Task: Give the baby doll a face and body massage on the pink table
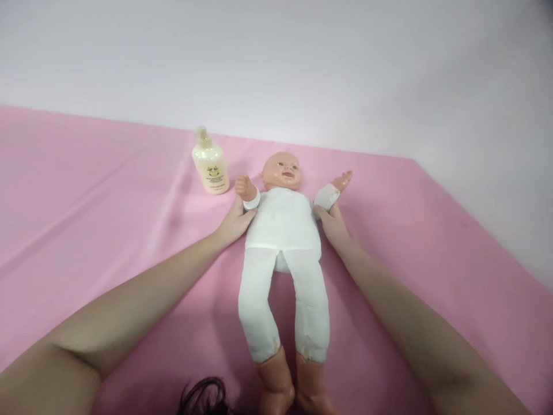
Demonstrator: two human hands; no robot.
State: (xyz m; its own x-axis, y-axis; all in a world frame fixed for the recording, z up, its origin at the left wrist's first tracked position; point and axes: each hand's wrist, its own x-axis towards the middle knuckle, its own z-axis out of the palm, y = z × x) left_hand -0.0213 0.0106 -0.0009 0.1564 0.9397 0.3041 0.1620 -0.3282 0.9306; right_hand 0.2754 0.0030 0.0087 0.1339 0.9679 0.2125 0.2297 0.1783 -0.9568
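A baby doll (283,222) with a bald head and a white cloth body lies on its back, feet towards me. My left hand (237,220) grips it at the upper arm on the left of the view, thumb against the white cloth and fingers mostly hidden beneath. On the other side, my right hand (333,222) is closed round the doll's other upper arm, with the thumb on top. Both doll forearms stick up and outward above my hands. A pale yellow pump bottle (211,167) stands upright beside the doll's raised fist, apart from my left hand.
Pink cloth (129,219) with a few creases covers the surface under the doll. Behind its far edge rises a plain white wall (276,69). Some dark hair (205,396) shows at the bottom edge of the view.
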